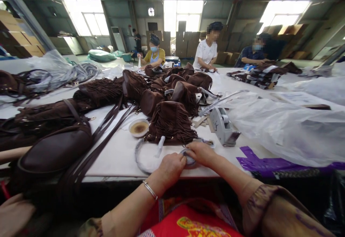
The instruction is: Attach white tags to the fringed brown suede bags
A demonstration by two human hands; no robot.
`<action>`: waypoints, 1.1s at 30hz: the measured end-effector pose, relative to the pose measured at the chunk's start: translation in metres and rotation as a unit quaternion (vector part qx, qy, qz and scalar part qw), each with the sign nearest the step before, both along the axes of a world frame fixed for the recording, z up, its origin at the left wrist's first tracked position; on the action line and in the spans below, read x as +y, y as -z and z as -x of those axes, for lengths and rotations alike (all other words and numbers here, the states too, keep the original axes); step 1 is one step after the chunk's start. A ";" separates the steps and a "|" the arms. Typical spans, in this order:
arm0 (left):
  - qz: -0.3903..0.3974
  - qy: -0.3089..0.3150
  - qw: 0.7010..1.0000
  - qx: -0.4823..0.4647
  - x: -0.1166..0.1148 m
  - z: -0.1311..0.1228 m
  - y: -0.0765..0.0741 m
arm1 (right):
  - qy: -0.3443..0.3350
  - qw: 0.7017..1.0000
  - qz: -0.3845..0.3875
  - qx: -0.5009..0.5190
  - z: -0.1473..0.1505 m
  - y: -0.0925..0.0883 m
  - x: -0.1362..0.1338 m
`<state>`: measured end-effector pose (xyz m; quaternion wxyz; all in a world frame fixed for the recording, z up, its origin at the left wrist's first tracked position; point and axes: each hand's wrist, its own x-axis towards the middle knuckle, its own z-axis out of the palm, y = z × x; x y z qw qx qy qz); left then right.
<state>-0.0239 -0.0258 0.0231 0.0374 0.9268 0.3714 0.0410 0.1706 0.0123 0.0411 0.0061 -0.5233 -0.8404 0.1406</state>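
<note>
At the lower centre of the frame, your left hand [171, 168] and right hand [201, 153] nearly meet, fingers pinching the grey-wrapped strap [136, 155], which curves out leftward over the white table [113, 159]. The fringed brown bag [172, 123] lies just above them, mid-frame, between a shallow dish [134, 135] on its left and a tape dispenser [225, 131] on its right.

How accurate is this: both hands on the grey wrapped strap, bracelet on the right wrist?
Wrong side: the head view shows the silver bracelet on the left wrist. Left hand and right hand are on the grey wrapped strap, as stated.
</note>
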 end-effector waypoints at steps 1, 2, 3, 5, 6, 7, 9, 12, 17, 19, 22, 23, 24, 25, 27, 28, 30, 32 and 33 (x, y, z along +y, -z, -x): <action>-0.001 -0.009 1.000 -0.008 -0.002 -0.004 0.003 | 0.048 0.999 0.007 -0.002 0.002 0.001 -0.003; -0.002 -0.019 1.000 -0.015 -0.004 -0.008 0.005 | 0.089 0.996 0.014 -0.007 0.004 0.002 -0.006; -0.003 -0.028 0.999 -0.020 -0.006 -0.012 0.007 | 0.116 0.993 0.020 -0.017 0.006 0.003 -0.008; -0.001 -0.041 0.999 -0.028 -0.010 -0.017 0.010 | 0.132 0.990 0.028 -0.037 0.008 0.003 -0.012; 0.003 -0.043 0.999 -0.029 -0.011 -0.018 0.009 | 0.123 0.991 0.030 -0.043 0.008 0.002 -0.012; 0.009 -0.041 0.999 -0.027 -0.011 -0.017 0.008 | 0.101 0.993 0.031 -0.045 0.007 0.001 -0.011; 0.020 -0.022 0.999 -0.015 -0.010 -0.011 0.003 | 0.025 0.999 0.028 -0.036 0.003 -0.001 -0.007; 0.020 0.003 1.000 0.006 -0.006 0.003 -0.004 | -0.107 0.994 0.011 -0.020 -0.002 -0.004 0.002; -0.005 -0.025 1.000 -0.009 -0.007 0.007 0.006 | -0.123 0.992 -0.023 0.005 0.003 -0.001 0.003; -0.012 -0.064 0.997 -0.033 -0.011 0.000 0.015 | -0.019 0.999 -0.035 0.011 0.009 0.002 -0.003; -0.014 -0.111 0.993 -0.050 -0.016 -0.011 0.022 | 0.108 0.994 -0.017 -0.021 0.019 0.005 -0.011; -0.010 -0.117 0.992 -0.049 -0.017 -0.012 0.022 | 0.114 0.993 -0.009 -0.037 0.021 0.006 -0.013; -0.004 -0.118 0.992 -0.047 -0.017 -0.012 0.020 | 0.105 0.993 -0.004 -0.049 0.022 0.005 -0.013; 0.003 -0.111 0.993 -0.043 -0.017 -0.010 0.016 | 0.087 0.995 -0.003 -0.054 0.023 0.005 -0.011; 0.016 -0.078 0.996 -0.033 -0.016 -0.001 0.007 | 0.037 0.998 0.002 -0.051 0.022 0.003 -0.005; 0.018 -0.060 0.998 -0.029 -0.014 0.005 0.001 | 0.002 0.999 0.005 -0.046 0.020 0.001 -0.001; 0.011 -0.038 0.999 -0.017 -0.012 0.019 -0.006 | -0.084 0.996 0.004 -0.030 0.017 -0.001 0.007; 0.000 -0.039 0.999 -0.004 -0.011 0.028 -0.007 | -0.166 0.986 -0.003 -0.013 0.017 -0.001 0.014; -0.005 -0.043 0.999 -0.001 -0.011 0.030 -0.005 | -0.186 0.982 -0.009 -0.006 0.018 -0.001 0.016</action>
